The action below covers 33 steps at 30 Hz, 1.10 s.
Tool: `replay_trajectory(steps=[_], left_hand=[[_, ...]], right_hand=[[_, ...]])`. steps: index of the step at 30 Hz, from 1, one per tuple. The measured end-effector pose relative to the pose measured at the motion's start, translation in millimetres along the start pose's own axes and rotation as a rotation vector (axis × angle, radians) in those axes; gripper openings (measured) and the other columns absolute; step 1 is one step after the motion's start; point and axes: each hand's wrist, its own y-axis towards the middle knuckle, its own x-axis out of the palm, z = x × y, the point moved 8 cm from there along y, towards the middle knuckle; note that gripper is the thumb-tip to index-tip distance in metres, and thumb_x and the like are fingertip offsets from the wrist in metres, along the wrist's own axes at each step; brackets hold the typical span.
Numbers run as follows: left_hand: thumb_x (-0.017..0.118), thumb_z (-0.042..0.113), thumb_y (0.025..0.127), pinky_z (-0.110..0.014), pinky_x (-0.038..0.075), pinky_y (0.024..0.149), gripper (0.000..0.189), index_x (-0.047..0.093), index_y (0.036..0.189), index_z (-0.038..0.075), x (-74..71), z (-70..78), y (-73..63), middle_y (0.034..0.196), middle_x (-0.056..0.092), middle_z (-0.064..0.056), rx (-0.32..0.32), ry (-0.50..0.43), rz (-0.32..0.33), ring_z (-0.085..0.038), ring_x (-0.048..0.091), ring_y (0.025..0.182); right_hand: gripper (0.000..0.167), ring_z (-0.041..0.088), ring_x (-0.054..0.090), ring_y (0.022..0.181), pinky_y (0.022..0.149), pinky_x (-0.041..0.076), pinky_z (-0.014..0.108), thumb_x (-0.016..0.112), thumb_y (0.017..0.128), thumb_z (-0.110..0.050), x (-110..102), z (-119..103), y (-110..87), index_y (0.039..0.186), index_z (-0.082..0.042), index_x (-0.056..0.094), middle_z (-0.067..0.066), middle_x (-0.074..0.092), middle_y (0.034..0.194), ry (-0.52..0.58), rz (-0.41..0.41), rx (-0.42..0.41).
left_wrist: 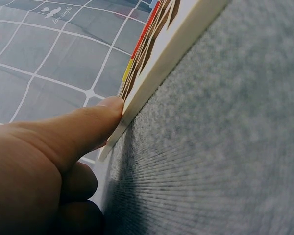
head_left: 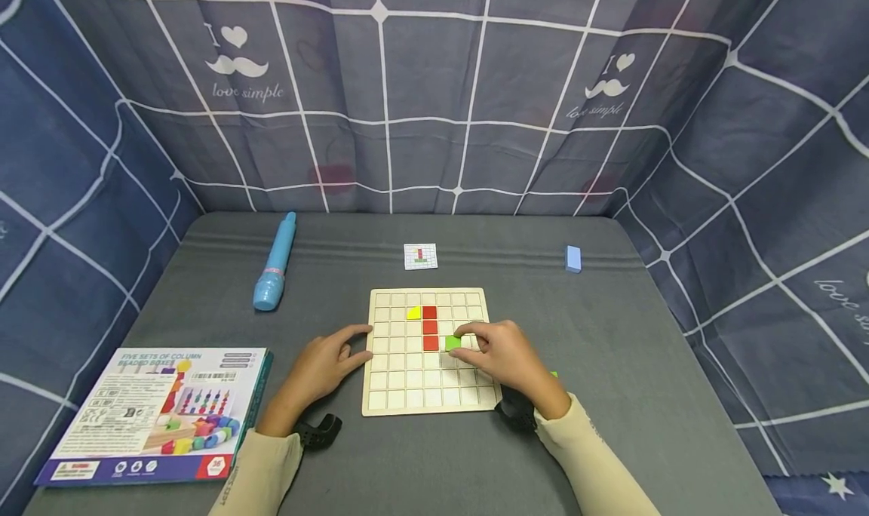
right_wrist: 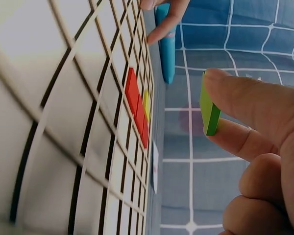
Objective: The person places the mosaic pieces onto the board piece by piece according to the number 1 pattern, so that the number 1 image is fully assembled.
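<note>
A pale wooden grid board (head_left: 397, 401) lies on the grey table. In it, three red square tiles (head_left: 430, 327) form a column, with a yellow tile (head_left: 414, 314) left of the topmost one. My right hand (head_left: 505, 354) pinches a green square tile (right_wrist: 211, 108) between thumb and index finger. The right wrist view shows that tile raised above the board, tilted on edge. My left hand (head_left: 324, 365) rests at the board's left edge, its thumb (left_wrist: 95, 120) and index finger touching the rim while the other fingers curl under.
Behind the board lies a small pattern card (head_left: 421, 256). A blue microphone-shaped object (head_left: 274, 263) is at the back left, a blue block (head_left: 573, 259) at the back right. A printed box (head_left: 156, 410) lies front left. Part of another green piece (head_left: 554, 374) shows beside my right wrist.
</note>
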Motion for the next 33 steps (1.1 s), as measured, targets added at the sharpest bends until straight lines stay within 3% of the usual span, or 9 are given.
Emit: replay_trajectory(steps=[14,22,33], left_hand=[[0.074,0.038,0.095,-0.027,0.031,0.046,0.049,0.063,0.139,0.020,-0.5,-0.6,-0.3,0.056,0.042,0.009,-0.010,-0.010,-0.002,-0.007,0.033,0.045],[0.076,0.036,0.094,-0.027,0.031,0.047,0.048,0.064,0.138,0.019,-2.7,-0.1,-1.1,0.057,0.042,0.009,-0.014,-0.011,0.009,-0.007,0.034,0.046],[0.075,0.036,0.094,-0.027,0.031,0.047,0.048,0.063,0.138,0.019,-1.7,1.1,-0.7,0.057,0.043,0.009,-0.014,-0.012,-0.005,-0.007,0.034,0.046]], right_hand=[[0.021,-0.005,0.026,0.052,0.050,0.027,0.020,0.086,0.084,-0.031,22,-10,9.8,0.099,-0.019,0.079,-0.018,0.031,0.057,0.018,-0.052,0.006],[0.022,-0.004,0.029,0.051,0.049,0.029,0.020,0.086,0.084,-0.033,44,-15,11.2,0.101,-0.021,0.080,-0.018,0.033,0.055,-0.009,-0.055,0.083],[0.024,-0.003,0.034,0.052,0.050,0.031,0.021,0.085,0.085,-0.036,72,-10,5.1,0.102,-0.021,0.078,-0.017,0.039,0.058,0.022,-0.070,0.120]])
